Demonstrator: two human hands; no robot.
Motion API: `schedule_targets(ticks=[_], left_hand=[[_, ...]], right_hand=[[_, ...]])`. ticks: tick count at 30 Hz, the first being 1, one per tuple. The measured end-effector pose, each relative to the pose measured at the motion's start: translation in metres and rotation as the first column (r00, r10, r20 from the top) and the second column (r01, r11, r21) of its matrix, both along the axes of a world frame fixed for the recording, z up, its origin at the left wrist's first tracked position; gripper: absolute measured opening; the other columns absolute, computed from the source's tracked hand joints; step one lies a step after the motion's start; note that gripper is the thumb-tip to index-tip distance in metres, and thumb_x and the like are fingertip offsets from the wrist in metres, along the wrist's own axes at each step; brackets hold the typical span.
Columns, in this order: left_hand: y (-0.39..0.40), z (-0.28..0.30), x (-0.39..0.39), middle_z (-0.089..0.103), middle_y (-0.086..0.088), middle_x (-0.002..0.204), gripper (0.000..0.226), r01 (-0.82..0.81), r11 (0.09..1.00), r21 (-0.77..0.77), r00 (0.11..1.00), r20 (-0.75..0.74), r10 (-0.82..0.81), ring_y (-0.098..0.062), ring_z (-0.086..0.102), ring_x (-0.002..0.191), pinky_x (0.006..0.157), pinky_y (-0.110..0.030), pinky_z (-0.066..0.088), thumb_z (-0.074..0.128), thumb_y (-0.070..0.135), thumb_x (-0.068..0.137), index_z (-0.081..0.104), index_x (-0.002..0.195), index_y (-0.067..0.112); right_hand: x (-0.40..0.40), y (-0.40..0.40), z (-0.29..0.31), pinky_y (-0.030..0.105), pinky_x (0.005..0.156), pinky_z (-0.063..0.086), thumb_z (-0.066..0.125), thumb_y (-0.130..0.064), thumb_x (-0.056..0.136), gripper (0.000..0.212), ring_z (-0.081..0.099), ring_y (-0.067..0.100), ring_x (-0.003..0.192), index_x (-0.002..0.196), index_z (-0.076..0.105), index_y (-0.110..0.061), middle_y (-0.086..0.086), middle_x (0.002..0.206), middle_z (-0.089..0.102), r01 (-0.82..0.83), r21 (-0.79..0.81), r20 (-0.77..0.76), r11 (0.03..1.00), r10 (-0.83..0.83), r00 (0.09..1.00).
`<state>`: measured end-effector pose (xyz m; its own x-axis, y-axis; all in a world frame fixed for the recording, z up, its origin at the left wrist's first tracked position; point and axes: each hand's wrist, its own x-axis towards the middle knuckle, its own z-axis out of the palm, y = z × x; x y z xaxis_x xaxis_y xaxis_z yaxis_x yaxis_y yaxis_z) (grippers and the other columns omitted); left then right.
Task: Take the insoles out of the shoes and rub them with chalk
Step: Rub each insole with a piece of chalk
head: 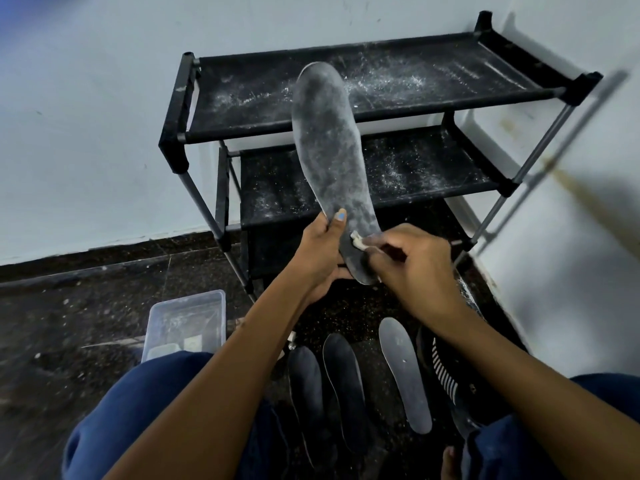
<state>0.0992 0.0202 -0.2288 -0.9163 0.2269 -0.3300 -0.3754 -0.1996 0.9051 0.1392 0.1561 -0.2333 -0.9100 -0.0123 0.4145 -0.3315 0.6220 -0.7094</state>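
Fingers (372, 252) of R hand (412, 268) are pinching a chalk (356, 241) stub, pressing it on the heel end of the held insole (329, 157). L hand (320, 258) is gripping the same heel end from the left, thumb lying on the top face, other fingers curling behind. Insole is standing nearly upright in front of the rack (363, 88), long axis running up and slightly left from the hands, toe end farthest from both. Upper face is already looking grey-white w/ chalk; heel patch beside the stub is darker, so the next strokes are probably going there, w/ R hand nearer. Three more insoles (403, 372) are lying on the floor (69, 323) betw. the knees, a shoe (441, 368) just right of them. Clear tub (187, 323) at left is holding small pale pieces, prob. chalk; can't tell for sure.
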Motion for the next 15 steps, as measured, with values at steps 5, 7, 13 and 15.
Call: schedule_targets(ticks=[5,7,13,15], left_hand=[[0.000,-0.001,0.000,0.068,-0.001,0.098,0.018,-0.091,0.996,-0.013,0.995,-0.031,0.091,-0.019,0.068,0.084,0.062,-0.037,0.058,0.035,0.028,0.103,0.052,0.101,0.025],[0.000,-0.002,0.000,0.067,0.001,0.100,0.018,-0.116,0.993,0.015,0.993,-0.037,0.116,-0.019,0.066,0.092,0.070,-0.037,0.058,0.035,0.026,0.103,0.053,0.101,0.024],[0.001,0.001,0.001,0.066,-0.007,0.107,0.018,-0.061,0.998,0.013,0.998,-0.020,0.061,-0.026,0.069,0.086,0.057,-0.045,0.058,0.033,0.032,0.102,0.048,0.108,0.024],[0.003,-0.001,0.002,0.067,-0.004,0.104,0.018,-0.086,0.996,0.025,0.996,-0.015,0.087,-0.023,0.069,0.085,0.059,-0.043,0.058,0.033,0.031,0.102,0.050,0.105,0.025]], right_hand=[[0.015,-0.010,-0.012,0.019,0.071,0.050,0.072,0.000,0.070,0.013,0.066,0.016,0.072,0.082,0.073,-0.006,0.007,0.085,0.069,-0.142,0.108,0.041,0.984,0.138,0.990],[0.019,-0.013,-0.013,0.023,0.068,0.051,0.074,-0.004,0.068,0.012,0.066,0.017,0.070,0.080,0.073,-0.007,0.006,0.082,0.070,-0.179,0.131,0.072,0.975,0.170,0.983],[0.001,0.006,-0.007,0.010,0.061,0.041,0.071,-0.007,0.072,0.012,0.060,0.011,0.065,0.084,0.073,-0.008,0.005,0.080,0.068,0.104,0.034,0.040,0.994,-0.105,0.994],[0.012,-0.006,-0.012,0.017,0.063,0.045,0.072,-0.006,0.071,0.012,0.061,0.012,0.065,0.082,0.073,-0.008,0.006,0.080,0.068,-0.007,0.072,0.043,0.997,0.004,0.999]])
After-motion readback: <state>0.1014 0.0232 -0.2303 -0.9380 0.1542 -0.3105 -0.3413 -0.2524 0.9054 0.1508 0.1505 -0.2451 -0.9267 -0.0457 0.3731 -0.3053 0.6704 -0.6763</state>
